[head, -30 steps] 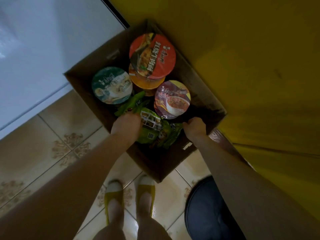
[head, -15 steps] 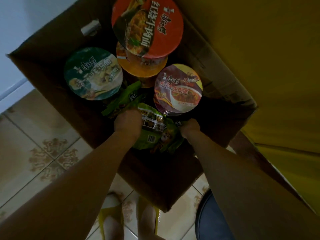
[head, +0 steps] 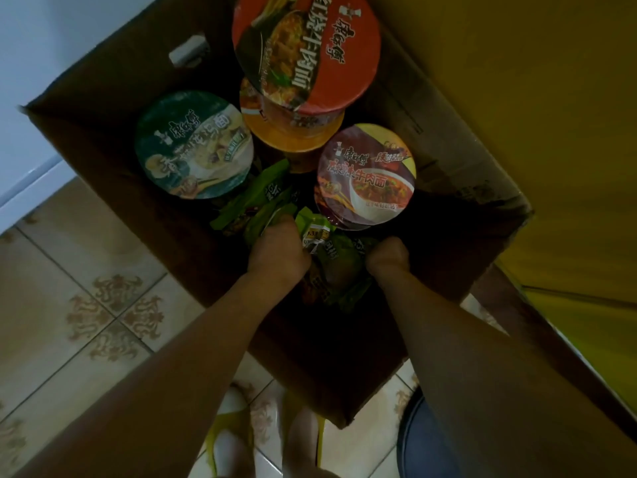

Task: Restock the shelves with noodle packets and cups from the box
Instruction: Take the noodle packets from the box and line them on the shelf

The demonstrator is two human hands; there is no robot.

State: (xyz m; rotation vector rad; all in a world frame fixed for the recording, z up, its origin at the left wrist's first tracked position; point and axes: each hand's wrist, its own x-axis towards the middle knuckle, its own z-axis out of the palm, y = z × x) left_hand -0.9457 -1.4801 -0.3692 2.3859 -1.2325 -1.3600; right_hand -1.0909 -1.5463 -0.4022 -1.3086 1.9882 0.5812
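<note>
Both bare forearms reach forward and down, nearly parallel — the left hand (head: 279,258) curls its fingers round the green noodle packets (head: 256,205), the right hand (head: 387,258) shows knuckles up, fingers tucked under and hidden.

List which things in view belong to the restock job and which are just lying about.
Job: cardboard box; green noodle packets, gripped by left hand and right hand; red-lid cup on orange cup; green-lid cup; purple-lid cup.
Lying about: tiled floor; yellow slippers; yellow surface; white surface; dark blue round object.
</note>
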